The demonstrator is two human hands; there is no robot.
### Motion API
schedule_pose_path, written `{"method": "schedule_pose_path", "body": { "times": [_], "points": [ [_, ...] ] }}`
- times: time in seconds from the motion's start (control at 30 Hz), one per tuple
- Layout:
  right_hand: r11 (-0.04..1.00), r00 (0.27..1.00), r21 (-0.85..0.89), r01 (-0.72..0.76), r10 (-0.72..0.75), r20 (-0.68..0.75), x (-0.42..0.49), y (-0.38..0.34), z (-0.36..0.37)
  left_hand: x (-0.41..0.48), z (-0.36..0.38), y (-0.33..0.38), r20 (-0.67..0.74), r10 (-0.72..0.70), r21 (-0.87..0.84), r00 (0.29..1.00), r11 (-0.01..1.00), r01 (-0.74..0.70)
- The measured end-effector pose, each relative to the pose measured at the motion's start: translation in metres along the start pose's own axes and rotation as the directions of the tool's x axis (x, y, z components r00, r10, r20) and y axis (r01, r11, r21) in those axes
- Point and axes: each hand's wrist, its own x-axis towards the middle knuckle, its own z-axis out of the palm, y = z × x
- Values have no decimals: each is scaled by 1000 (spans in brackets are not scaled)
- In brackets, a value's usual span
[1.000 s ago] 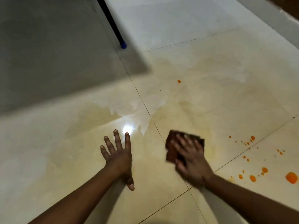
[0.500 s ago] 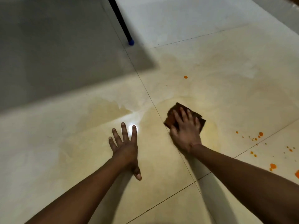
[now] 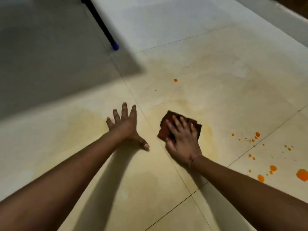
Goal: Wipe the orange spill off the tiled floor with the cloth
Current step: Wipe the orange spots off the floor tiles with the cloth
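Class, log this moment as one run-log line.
left hand: flat on tiled floor | right hand: presses brown cloth onto yellowish smear | orange drops: unwiped, right of cloth | task: spill not yet cleared
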Motion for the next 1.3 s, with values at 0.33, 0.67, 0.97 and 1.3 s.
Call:
{"method": "schedule_pose_path", "body": {
  "times": [0.33,0.67,0.97,1.3],
  "points": [
    [963,962,44,-264,266,-55,184,46,-25,75,-9,28,249,-240,-38,938,966,257],
    [966,965,47,-255,257,-50,208,66,-36,83,-13,39,320,-345,8,882,932,362],
    [996,997,50,72,-73,17,96,91,-27,82,-13,35,250,-306,20,919,950,311],
    [989,990,62,-136,138,-30,-12,111,-22,33,-7,36,-117,-95,64,989,993,103]
  ]
}}
